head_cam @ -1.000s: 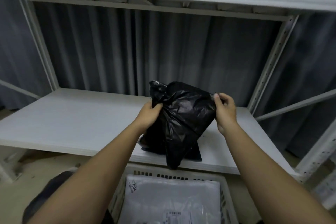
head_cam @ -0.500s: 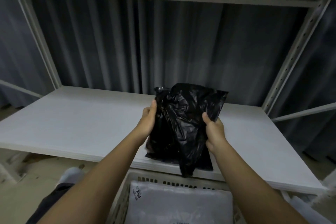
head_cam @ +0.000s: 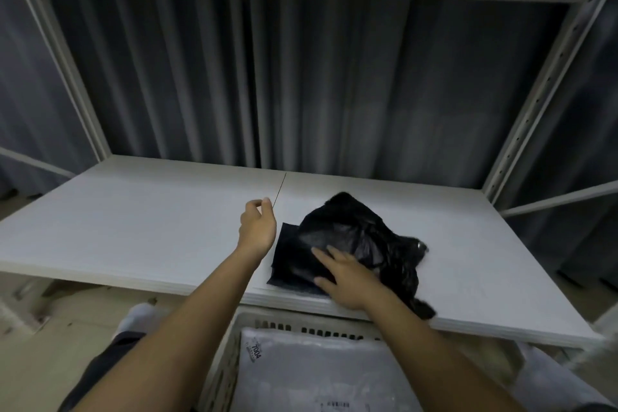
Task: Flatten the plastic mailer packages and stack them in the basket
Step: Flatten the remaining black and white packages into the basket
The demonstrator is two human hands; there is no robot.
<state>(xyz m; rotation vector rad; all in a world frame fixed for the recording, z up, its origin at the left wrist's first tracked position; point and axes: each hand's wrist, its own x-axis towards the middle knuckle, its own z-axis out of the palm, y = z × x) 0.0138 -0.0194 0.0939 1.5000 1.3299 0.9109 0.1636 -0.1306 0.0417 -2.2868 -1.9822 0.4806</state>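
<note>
You have laid the black mailer (head_cam: 354,244) down on the shelf (head_cam: 133,211); your right hand (head_cam: 347,278) presses it flat-fingered, nearer than your loosely curled, empty left hand (head_cam: 257,227).

White shelf board (head_cam: 140,227) with a thin seam (head_cam: 280,189) in the middle, inside a pale metal rack frame (head_cam: 521,130). Behind it, dark grey pleated curtain (head_cam: 267,77). Below at the left, beige floor (head_cam: 40,361).
</note>
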